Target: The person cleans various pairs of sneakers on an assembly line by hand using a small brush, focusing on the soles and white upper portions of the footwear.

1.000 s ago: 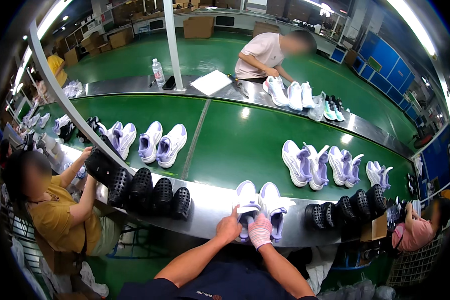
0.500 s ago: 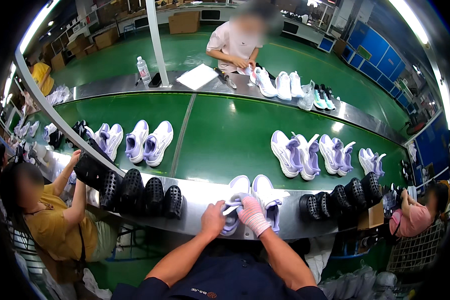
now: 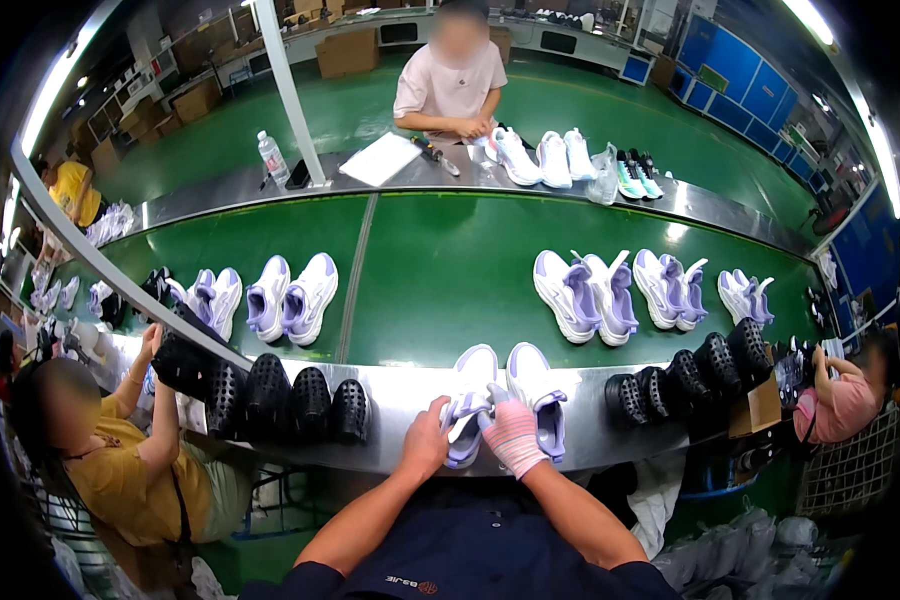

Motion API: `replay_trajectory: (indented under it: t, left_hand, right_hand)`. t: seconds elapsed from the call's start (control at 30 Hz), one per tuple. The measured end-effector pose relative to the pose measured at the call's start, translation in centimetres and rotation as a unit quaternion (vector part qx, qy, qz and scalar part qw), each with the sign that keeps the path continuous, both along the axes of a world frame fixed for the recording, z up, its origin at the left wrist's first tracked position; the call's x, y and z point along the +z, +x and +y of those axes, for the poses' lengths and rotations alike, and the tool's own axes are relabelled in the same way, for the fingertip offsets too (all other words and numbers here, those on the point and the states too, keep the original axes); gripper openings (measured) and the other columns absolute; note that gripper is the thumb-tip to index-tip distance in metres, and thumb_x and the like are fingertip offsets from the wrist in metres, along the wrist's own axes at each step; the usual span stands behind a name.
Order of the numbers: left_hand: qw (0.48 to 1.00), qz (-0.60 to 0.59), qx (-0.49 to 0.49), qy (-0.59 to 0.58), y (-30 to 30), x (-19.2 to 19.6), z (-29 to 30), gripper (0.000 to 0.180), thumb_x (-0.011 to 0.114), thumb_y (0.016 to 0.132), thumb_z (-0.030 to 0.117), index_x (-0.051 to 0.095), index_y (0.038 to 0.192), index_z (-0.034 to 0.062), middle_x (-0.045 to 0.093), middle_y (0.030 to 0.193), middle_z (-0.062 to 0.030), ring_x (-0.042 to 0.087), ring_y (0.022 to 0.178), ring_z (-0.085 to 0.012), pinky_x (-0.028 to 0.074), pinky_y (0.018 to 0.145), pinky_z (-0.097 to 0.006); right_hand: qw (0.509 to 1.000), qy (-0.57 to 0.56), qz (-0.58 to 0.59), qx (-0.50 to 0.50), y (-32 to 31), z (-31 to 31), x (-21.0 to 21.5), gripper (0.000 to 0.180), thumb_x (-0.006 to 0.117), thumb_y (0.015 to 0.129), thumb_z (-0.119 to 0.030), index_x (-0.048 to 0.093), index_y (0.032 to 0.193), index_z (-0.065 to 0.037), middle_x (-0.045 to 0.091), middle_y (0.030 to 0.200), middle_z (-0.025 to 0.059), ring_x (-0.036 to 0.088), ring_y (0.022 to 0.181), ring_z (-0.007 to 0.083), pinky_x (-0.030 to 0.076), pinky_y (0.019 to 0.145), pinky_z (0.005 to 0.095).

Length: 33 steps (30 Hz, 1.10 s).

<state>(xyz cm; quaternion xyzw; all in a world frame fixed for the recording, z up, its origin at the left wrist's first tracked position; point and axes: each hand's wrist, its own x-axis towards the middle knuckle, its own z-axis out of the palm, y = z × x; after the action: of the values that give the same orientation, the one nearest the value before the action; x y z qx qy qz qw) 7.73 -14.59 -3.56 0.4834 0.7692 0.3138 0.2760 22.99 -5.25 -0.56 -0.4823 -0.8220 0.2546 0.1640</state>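
A white and lavender sneaker (image 3: 474,366) stands toe outward on the metal ledge in front of me. Its mate, the right-hand sneaker (image 3: 529,370), stands close beside it. My bare left hand (image 3: 426,441) is closed on the left side of the first sneaker's opening, near its tongue (image 3: 467,407). On the other side of that opening is my right hand (image 3: 514,438), in a pink-and-white striped glove, its fingers bent and pinched at the edge. The fingers partly hide the sneaker's collar and the inner side of its mate.
Black studded shoe forms (image 3: 310,402) line the ledge at left, with more black forms (image 3: 686,385) at right. Across the green belt (image 3: 450,270) stand sneaker pairs (image 3: 292,298). Co-workers sit left (image 3: 135,450) and right (image 3: 838,400); another person (image 3: 452,90) works opposite.
The view has shifted slightly. At the left sneaker's opening, the tongue and collar sit lower and more spread. My gloved fingers have moved a little to the right; both hands stay at that sneaker.
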Motion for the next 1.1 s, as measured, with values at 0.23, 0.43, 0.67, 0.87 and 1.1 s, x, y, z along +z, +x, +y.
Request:
replay_trajectory:
  t: [0.23,0.43,0.67,0.87,1.1]
  left_hand:
    - [0.957,0.179,-0.143,0.177,0.0,3.9,3.9,0.045,0.073,0.074,0.008,0.064,0.118,0.0161,0.063,0.100,-0.0100,0.058,0.101,-0.0337,0.050,0.086,-0.044]
    - [0.901,0.268,-0.258,0.224,-1.7,2.9,4.5,0.021,0.063,0.076,0.007,0.066,0.096,0.0118,0.063,0.100,-0.0044,0.058,0.097,-0.0267,0.047,0.081,-0.040]
    - [0.799,0.362,-0.475,0.075,-0.5,4.8,5.2,0.015,0.058,0.081,0.016,0.063,0.093,0.0096,0.064,0.107,-0.0042,0.057,0.103,-0.0238,0.046,0.082,-0.037]
    - [0.840,0.293,-0.390,0.236,-0.7,7.2,1.8,0.032,0.067,0.074,0.009,0.062,0.106,0.0048,0.063,0.103,-0.0105,0.057,0.105,-0.0271,0.048,0.084,-0.039]
    - [0.932,0.089,-0.333,0.115,4.0,5.4,-2.7,0.059,0.077,0.082,0.026,0.053,0.133,0.0093,0.063,0.106,-0.0225,0.059,0.101,-0.0434,0.049,0.087,-0.048]
  right_hand:
    - [0.998,0.064,0.022,-0.007,0.5,-1.0,-1.6,0.034,0.066,0.083,-0.016,0.064,0.114,-0.003,0.069,0.087,0.0214,0.068,0.083,0.0387,0.053,0.074,0.0467]
    - [0.985,-0.018,0.097,-0.143,1.0,-0.6,-1.8,0.016,0.061,0.075,-0.012,0.062,0.087,0.000,0.063,0.072,0.0259,0.063,0.077,0.0467,0.051,0.071,0.0515]
    - [0.987,0.008,0.097,-0.127,1.0,-0.3,-1.7,0.017,0.059,0.079,-0.011,0.064,0.092,-0.002,0.065,0.077,0.0268,0.064,0.079,0.0470,0.051,0.071,0.0512]
    - [0.976,-0.111,0.152,-0.107,4.3,-0.5,3.0,0.031,0.065,0.083,-0.019,0.067,0.109,-0.003,0.070,0.096,0.0230,0.066,0.095,0.0416,0.052,0.086,0.0449]
    - [0.970,-0.053,0.023,-0.236,12.8,1.2,-4.4,0.040,0.068,0.079,-0.025,0.065,0.112,-0.003,0.067,0.105,0.0265,0.065,0.102,0.0406,0.051,0.088,0.0484]
